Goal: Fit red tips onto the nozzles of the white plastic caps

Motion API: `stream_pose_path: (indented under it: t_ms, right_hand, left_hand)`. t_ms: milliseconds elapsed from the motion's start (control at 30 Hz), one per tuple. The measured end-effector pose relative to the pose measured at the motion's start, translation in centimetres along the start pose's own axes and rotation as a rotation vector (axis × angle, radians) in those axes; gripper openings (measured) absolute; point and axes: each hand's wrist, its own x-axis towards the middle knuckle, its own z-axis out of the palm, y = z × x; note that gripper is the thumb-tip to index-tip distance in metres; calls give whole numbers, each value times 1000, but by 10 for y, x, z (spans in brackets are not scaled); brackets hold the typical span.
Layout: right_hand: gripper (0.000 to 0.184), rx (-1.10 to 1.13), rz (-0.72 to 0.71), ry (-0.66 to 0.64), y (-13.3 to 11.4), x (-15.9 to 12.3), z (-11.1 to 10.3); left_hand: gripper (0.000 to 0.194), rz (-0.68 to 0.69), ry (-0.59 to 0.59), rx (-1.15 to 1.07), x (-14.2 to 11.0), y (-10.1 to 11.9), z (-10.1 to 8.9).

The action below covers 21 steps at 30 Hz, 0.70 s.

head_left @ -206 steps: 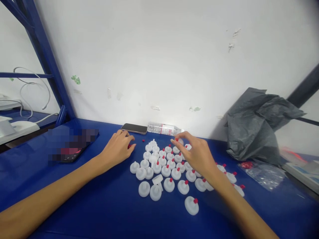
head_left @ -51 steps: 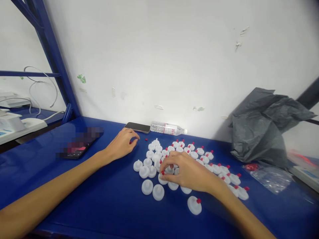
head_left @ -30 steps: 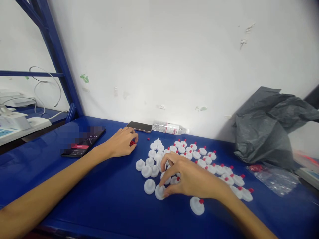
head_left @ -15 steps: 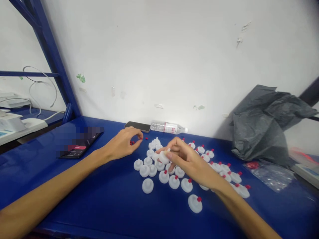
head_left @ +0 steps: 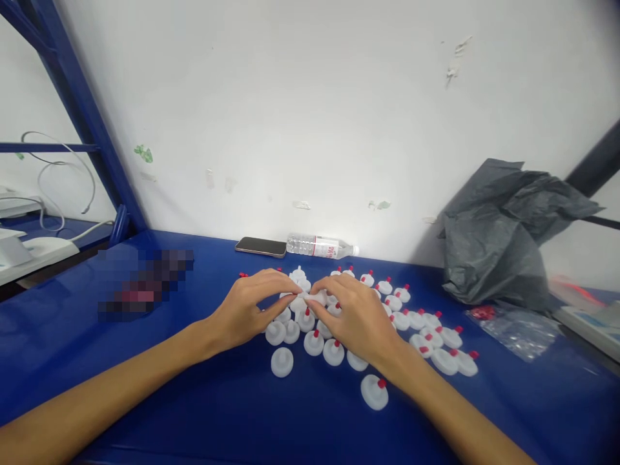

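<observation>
While clamping a white disc piece (head_left: 318, 297) mid-frame in the right hand (head_left: 361, 316), got the left hand (head_left: 249, 309) right up at its narrow end; can't tell if pinching anything there, too small to make out. Pretty tight around both, packed in by more white discs (head_left: 281, 363), lots with red caps (head_left: 382, 383). More slack lower down, with a broad strip of blue tabletop (head_left: 242, 413) toward the frame's bottom edge. Boxed in above center by a phone (head_left: 260, 247) and bottle (head_left: 322, 247), at right by a grey bag (head_left: 504, 232).

There are over twenty discs (head_left: 372, 393), one bottle (head_left: 325, 247).
</observation>
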Motion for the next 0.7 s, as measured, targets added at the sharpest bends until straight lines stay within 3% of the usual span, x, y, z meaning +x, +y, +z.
stream_pose_path:
  t_ms: [267,433,700]
  right_hand:
    - [8,-43,-98,-3,-6,-2,1]
    - [7,-2,-77,21,-10,-4,3]
    - [8,0,-98,-12,-8,-4,5]
  left_hand:
    - [13,13,-23,-41,1,4,3]
    - [15,32,-9,-33,1,3,2]
    - [14,45,-85,-14,0,1,2]
